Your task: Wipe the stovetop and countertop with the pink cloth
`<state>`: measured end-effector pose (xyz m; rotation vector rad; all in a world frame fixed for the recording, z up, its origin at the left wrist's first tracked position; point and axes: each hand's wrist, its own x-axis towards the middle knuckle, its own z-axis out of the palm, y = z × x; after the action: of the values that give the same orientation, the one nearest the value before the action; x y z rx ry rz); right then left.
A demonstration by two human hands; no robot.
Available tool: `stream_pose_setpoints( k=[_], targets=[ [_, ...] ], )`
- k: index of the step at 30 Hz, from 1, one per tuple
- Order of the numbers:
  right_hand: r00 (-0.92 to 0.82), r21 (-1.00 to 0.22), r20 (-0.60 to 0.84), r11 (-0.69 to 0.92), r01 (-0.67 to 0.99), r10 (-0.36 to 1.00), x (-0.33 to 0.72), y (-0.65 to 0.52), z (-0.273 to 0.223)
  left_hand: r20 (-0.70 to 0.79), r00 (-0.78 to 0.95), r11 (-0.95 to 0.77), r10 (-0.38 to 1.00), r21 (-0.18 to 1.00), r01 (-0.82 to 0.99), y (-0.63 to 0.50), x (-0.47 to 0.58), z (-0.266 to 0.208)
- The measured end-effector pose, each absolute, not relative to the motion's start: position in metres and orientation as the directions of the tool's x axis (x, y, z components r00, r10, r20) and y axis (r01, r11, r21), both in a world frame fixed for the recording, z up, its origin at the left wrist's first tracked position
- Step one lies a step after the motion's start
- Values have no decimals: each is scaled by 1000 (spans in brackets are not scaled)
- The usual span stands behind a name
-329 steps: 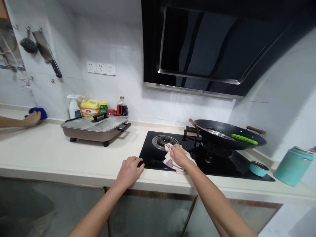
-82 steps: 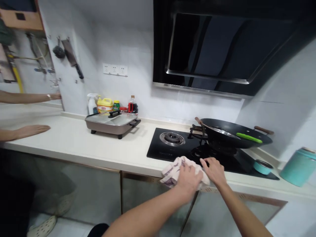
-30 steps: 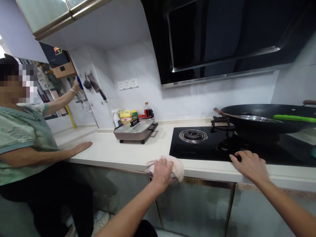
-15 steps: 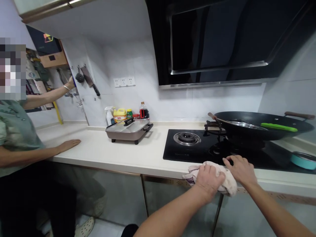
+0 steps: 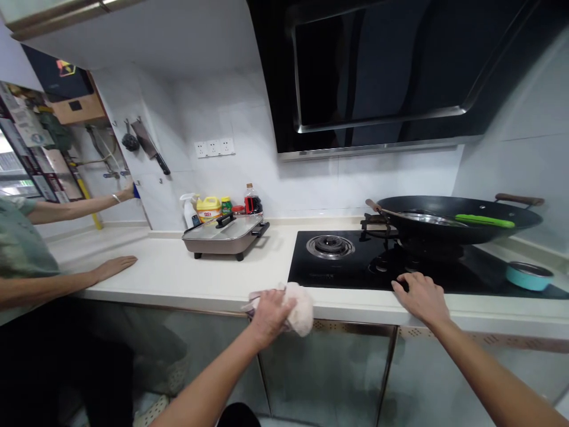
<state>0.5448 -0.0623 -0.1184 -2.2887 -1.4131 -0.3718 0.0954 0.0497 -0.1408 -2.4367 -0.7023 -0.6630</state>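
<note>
My left hand (image 5: 269,320) grips a crumpled pale cloth (image 5: 300,309) with a dark patch at one end. The cloth lies over the front edge of the white countertop (image 5: 249,279), left of the black gas hob (image 5: 355,276). Resting at the hob's front edge, my right hand (image 5: 423,298) holds nothing, its fingers slightly bent and the thumb apart. Behind it, a large black wok (image 5: 444,234) sits on the hob, with a green-handled utensil (image 5: 484,221) across it. A round burner (image 5: 331,246) is bare on the hob's left side.
An electric pan with a glass lid (image 5: 222,242) stands before several bottles (image 5: 208,207). Another person's hand (image 5: 116,268) lies on the counter at left; their other hand (image 5: 128,191) touches the wall with something blue. A turquoise bowl (image 5: 528,276) stands right; the range hood (image 5: 382,77) overhangs.
My left hand has slid the cloth leftward along the counter edge, away from my right hand. The right hand stays at the hob's front edge. The other person's raised hand is lower on the wall.
</note>
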Motion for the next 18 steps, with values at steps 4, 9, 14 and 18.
stream_pose_setpoints(
  k=[4,9,14,18],
  targets=[
    [446,-205,438,-397,895,781,544,-62,-118,589,700,-694,404,-301,654,76,-4,-132],
    [444,-213,441,-390,896,780,543,-62,-118,567,577,-549,588,-244,799,93,-95,-114],
    [445,-211,449,-391,896,775,540,-62,-116,509,452,-364,733,-268,892,90,-104,-100],
    [453,-212,453,-401,891,768,535,-63,-113,487,412,-287,770,-312,906,76,-78,-95]
  ],
)
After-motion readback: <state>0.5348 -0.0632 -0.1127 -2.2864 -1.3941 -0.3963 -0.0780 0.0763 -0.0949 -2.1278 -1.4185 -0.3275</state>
